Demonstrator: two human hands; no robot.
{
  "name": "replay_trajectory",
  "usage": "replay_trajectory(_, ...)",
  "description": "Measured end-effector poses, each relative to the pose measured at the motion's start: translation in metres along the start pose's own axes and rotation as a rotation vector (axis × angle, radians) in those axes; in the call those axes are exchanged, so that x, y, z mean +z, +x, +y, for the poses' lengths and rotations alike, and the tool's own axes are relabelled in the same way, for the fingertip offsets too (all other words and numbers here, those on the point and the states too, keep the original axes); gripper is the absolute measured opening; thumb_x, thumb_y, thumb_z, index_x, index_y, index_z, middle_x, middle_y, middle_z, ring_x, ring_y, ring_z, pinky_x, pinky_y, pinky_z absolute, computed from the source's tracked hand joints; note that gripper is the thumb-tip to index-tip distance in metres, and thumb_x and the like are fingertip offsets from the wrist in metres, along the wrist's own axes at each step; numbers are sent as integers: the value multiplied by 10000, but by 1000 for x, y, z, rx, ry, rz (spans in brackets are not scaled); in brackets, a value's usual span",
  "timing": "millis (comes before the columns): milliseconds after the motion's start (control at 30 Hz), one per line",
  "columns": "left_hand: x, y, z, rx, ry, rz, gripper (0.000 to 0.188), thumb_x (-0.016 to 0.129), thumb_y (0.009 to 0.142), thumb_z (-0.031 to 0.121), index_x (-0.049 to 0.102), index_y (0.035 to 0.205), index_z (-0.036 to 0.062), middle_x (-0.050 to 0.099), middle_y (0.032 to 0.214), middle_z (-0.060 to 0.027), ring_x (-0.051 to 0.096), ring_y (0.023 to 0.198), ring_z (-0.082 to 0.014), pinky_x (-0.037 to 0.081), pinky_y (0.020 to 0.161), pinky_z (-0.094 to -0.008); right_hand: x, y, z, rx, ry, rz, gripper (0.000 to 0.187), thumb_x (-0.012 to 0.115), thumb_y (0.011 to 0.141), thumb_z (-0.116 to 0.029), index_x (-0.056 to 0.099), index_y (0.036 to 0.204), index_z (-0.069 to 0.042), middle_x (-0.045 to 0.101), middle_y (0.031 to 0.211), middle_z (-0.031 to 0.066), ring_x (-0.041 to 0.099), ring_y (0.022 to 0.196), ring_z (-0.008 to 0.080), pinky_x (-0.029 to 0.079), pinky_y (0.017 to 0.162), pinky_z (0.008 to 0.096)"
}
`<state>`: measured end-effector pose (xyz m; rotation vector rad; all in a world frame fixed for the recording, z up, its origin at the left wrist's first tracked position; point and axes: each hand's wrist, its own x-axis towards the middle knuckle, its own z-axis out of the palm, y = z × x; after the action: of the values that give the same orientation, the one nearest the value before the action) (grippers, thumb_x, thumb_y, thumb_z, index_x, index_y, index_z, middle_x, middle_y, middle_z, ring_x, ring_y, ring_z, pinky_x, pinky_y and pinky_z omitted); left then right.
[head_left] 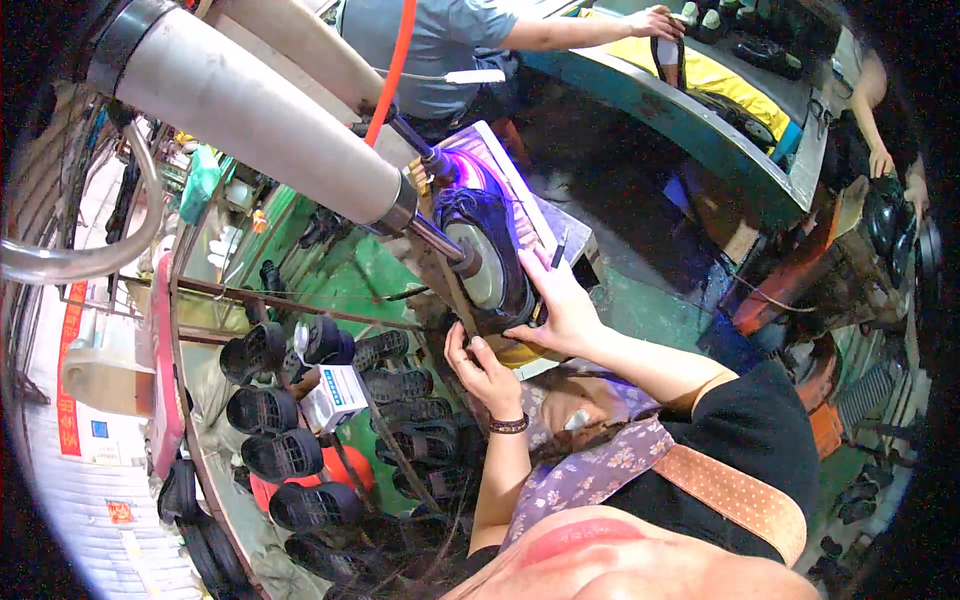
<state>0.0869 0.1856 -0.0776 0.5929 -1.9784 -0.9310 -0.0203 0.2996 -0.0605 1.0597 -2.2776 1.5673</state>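
The right hand's [565, 308] grip is closed around the edge of a black shoe [516, 284], while the left hand [484, 376] sits with curled fingers by its lower edge, clamped or not I cannot tell. The shoe is at the machine's metal rod [440, 241], which meets its pale oval face [480, 280], so work on it looks under way rather than finished. Farther out, a rack [385, 430] carries rows of black soles [281, 456] beside a white box [338, 398], contents hidden, and a teal-sided trough [697, 122] holds yellow sheeting [765, 106] and dark footwear.
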Motion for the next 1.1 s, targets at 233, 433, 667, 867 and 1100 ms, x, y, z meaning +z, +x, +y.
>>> replay_trajectory(233, 3, 2, 4, 107, -4, -64, 656, 667, 855, 340, 414, 1314, -53, 448, 1315, -237, 431, 1230, -371, 341, 1034, -448, 0, -2, 7, -13, 33, -32, 1125, 874, 576, -331, 244, 1441, 15, 291, 1451, 279, 281, 1355, 432, 280, 1104, 452)
replay_trajectory(433, 4, 4, -7, 194, 197, -154, 984, 779, 675, 530, 374, 1371, -35, 432, 1333, -247, 419, 1224, -405, 334, 1025, -482, -17, 25, 35, 113, 813, -155, 1119, 803, 675, -214, 68, 1494, -16, 260, 1505, 221, 243, 1412, 278, 225, 1134, 393)
replay_trajectory(667, 5, 8, 10, 161, 375, -130, 899, 777, 666, 534, 454, 1330, 22, 465, 1279, -223, 448, 1178, -385, 369, 974, -479, 2, 171, 98, -69, 577, 0, 451, 609, 827, -29, 460, 1252, -2, 542, 1252, 151, 484, 1241, 246, 376, 1025, 342)
replay_trajectory(867, 4, 8, 22, 107, 366, -130, 852, 751, 683, 551, 492, 1303, 28, 465, 1296, -213, 457, 1183, -379, 381, 974, -469, 26, 265, 156, -164, 261, -124, 288, 588, 863, -118, 509, 1119, -10, 598, 1118, 126, 544, 1060, 190, 420, 950, 341)
replay_trajectory(1100, -6, 5, 29, 73, 383, -147, 834, 689, 733, 567, 470, 1309, 6, 444, 1310, -196, 443, 1194, -378, 365, 987, -482, 15, 285, 106, -43, -155, -394, 387, 665, 869, -394, 614, 997, -31, 577, 716, -10, 502, 637, 139, 445, 632, 313)
